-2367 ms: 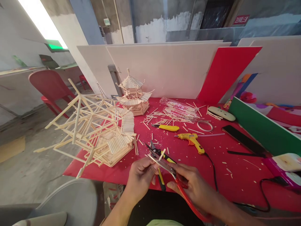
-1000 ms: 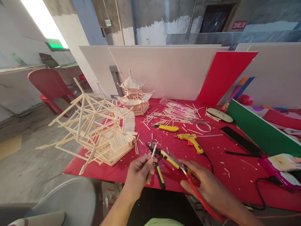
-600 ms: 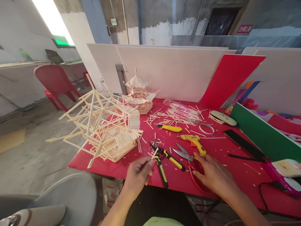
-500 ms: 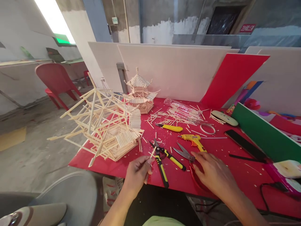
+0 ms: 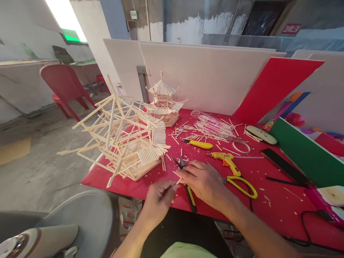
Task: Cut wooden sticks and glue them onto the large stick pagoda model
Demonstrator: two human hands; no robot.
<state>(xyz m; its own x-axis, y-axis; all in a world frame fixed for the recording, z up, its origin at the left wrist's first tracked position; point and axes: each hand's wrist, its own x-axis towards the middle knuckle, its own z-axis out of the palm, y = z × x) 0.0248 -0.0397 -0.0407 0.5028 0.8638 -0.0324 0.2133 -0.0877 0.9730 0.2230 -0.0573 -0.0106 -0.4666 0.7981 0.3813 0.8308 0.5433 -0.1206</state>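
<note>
My left hand [image 5: 159, 197] is closed in a pinch on a short wooden stick [image 5: 177, 181] just above the near edge of the red table [image 5: 271, 208]. My right hand [image 5: 206, 181] lies palm down right beside it, with its fingers curled over the handles of the yellow-and-black pliers [image 5: 191, 199], whose jaws point away from me. The scissors [image 5: 243, 185] lie on the table just right of that hand, and nothing holds them. A large model of wooden sticks [image 5: 126, 143] leans at the table's left end.
A small stick pagoda [image 5: 163, 104] stands at the back. A bag of sticks [image 5: 212, 125], yellow utility knife [image 5: 197, 144], yellow glue gun [image 5: 224, 159] with its cord, tape ring [image 5: 241, 146] and black phone [image 5: 285, 166] lie about. White, red and green boards wall the table.
My right hand set the scissors down on the table, then moved left onto the pliers. My left hand kept the short stick. The view shifted a little leftward.
</note>
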